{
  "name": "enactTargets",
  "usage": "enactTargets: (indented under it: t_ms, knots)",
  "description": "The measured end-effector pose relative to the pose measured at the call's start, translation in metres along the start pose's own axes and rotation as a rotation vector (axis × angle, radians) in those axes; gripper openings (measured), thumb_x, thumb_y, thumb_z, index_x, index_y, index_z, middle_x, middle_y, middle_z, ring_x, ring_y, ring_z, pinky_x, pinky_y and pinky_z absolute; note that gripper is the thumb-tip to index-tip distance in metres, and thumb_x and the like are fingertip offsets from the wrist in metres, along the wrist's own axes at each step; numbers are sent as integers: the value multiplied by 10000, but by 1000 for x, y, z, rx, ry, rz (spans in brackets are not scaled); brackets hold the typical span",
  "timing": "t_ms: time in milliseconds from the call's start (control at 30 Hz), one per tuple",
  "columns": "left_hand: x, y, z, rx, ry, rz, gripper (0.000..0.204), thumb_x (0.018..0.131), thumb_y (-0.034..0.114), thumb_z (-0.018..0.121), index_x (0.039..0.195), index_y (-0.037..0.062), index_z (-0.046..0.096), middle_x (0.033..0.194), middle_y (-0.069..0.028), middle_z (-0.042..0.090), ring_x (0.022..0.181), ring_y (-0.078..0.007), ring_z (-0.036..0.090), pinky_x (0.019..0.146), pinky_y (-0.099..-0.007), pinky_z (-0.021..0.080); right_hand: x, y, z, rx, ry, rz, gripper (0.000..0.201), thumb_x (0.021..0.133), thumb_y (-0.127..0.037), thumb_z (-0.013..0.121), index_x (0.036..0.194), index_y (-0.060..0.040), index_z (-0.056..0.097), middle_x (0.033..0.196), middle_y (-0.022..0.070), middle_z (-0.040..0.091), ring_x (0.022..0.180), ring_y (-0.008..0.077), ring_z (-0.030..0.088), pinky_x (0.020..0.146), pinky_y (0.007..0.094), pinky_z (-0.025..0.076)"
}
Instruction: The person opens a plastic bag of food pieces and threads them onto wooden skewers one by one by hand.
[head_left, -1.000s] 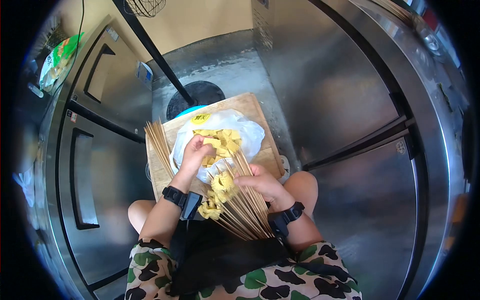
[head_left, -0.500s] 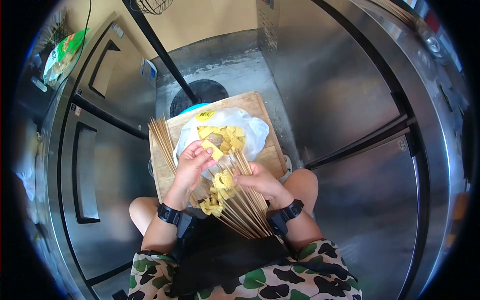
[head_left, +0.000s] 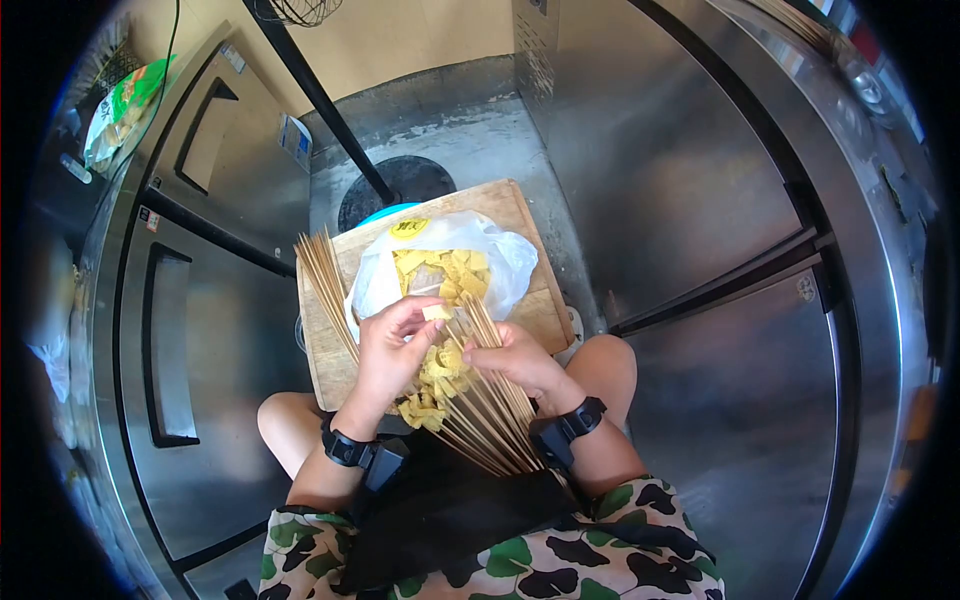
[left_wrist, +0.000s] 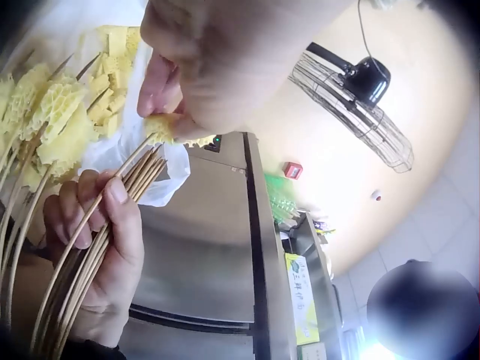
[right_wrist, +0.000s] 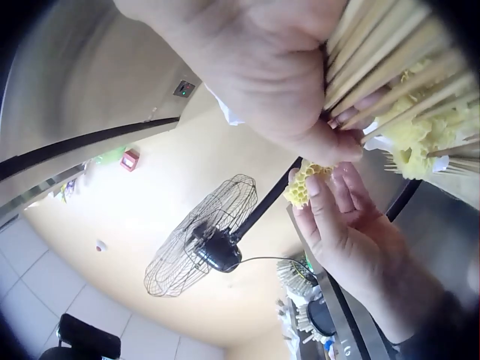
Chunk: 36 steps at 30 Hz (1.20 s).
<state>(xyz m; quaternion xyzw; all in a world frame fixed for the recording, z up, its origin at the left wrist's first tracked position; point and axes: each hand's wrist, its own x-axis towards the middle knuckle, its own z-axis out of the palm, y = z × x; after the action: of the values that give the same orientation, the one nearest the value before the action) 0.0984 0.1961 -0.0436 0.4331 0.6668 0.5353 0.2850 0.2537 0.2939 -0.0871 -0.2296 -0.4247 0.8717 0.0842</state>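
My left hand [head_left: 388, 350] pinches a small yellow honeycomb-textured piece [right_wrist: 301, 186] between thumb and fingers. In the left wrist view, that piece touches or nearly touches the tip of a skewer. A bundle of wooden skewers [head_left: 490, 390] is gripped in my right hand [head_left: 520, 362], its thumb and fingers curled round them. Several skewers beside the hand carry bunched yellow pieces [left_wrist: 64, 112] near their tips. Behind both hands a white plastic bag [head_left: 512, 262] lies spread, with more yellow pieces [head_left: 465, 272] in it.
Under the bag is a wooden board [head_left: 545, 300], with loose skewers [head_left: 322, 280] along its left side. Steel refrigerators [head_left: 690, 200] stand on both sides. A black pole [head_left: 320, 100] rises beyond the board, and a wire fan [right_wrist: 202, 232] shows in the wrist views.
My left hand has come back from over the bag with a yellow piece and moved toward the skewer tips. My right hand keeps its grip on the bundle.
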Motion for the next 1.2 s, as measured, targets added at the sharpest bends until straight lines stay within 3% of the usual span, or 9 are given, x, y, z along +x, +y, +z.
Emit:
enactTargets:
  t_ms: [100, 233, 333, 433, 533, 733, 933, 1067, 1200]
  knots:
    - [-10, 12, 7, 199, -97, 100, 167, 834, 7, 621, 1001, 7, 623, 876, -87, 668, 767, -92, 623, 669, -234, 509, -1, -1, 1, -2, 2, -14, 70, 804, -84, 646, 841, -68, 588, 649, -48, 521, 524, 22, 454, 466, 179, 341]
    - [-10, -5, 15, -89, 119, -43, 190, 830, 5, 625, 1017, 19, 601, 814, -27, 631, 658, -55, 577, 586, -194, 477, -1, 0, 3, -30, -5, -20, 76, 802, -85, 645, 846, -68, 585, 679, -49, 531, 554, 21, 469, 491, 179, 363]
    - [-5, -3, 20, -102, 223, -112, 178, 845, 19, 615, 1021, 27, 597, 790, 2, 592, 626, -38, 539, 555, -180, 459, 0, 2, 2, -71, 0, -29, 81, 802, -88, 646, 849, -67, 583, 703, -48, 539, 578, 22, 480, 511, 180, 377]
    - [0, -14, 17, -236, 146, -205, 141, 863, 51, 602, 1003, 56, 610, 803, 0, 583, 648, -43, 537, 567, -183, 468, -1, 1, 2, -93, 10, -36, 83, 802, -89, 645, 853, -67, 583, 721, -47, 545, 601, 26, 489, 532, 182, 389]
    - [0, -13, 11, -410, 100, -404, 124, 873, 88, 598, 995, 76, 617, 827, -9, 590, 671, -57, 539, 598, -196, 489, 0, 5, 0, -101, 10, -69, 85, 804, -93, 646, 856, -68, 584, 739, -49, 553, 630, 28, 500, 559, 182, 400]
    - [-2, -16, 10, -554, 129, -553, 129, 876, 120, 604, 956, 20, 611, 792, -28, 601, 706, -96, 577, 655, -244, 531, 0, 6, 2, -35, 8, -136, 131, 813, -87, 633, 930, -41, 595, 794, -46, 571, 690, 28, 518, 612, 192, 426]
    - [-10, -8, 15, -552, 73, -558, 128, 879, 143, 607, 881, 15, 604, 777, -32, 603, 687, -94, 586, 655, -230, 535, 2, 5, -3, -68, -43, -157, 231, 824, -63, 609, 1050, -16, 587, 898, -12, 606, 765, 35, 542, 685, 201, 452]
    - [-11, -15, 16, -408, -91, -584, 112, 878, 131, 605, 846, 24, 595, 762, -22, 601, 676, -75, 581, 629, -213, 519, 4, 5, -2, -90, -11, -175, 237, 815, -43, 598, 1048, -9, 578, 899, -20, 597, 793, 33, 537, 699, 200, 453]
    - [0, -28, 11, -323, -168, -539, 92, 872, 116, 607, 832, 37, 584, 750, -6, 594, 664, -59, 567, 604, -200, 502, -2, 7, -8, -302, -22, -235, 350, 782, -36, 601, 1116, 18, 509, 962, 55, 598, 872, 118, 554, 762, 269, 463]
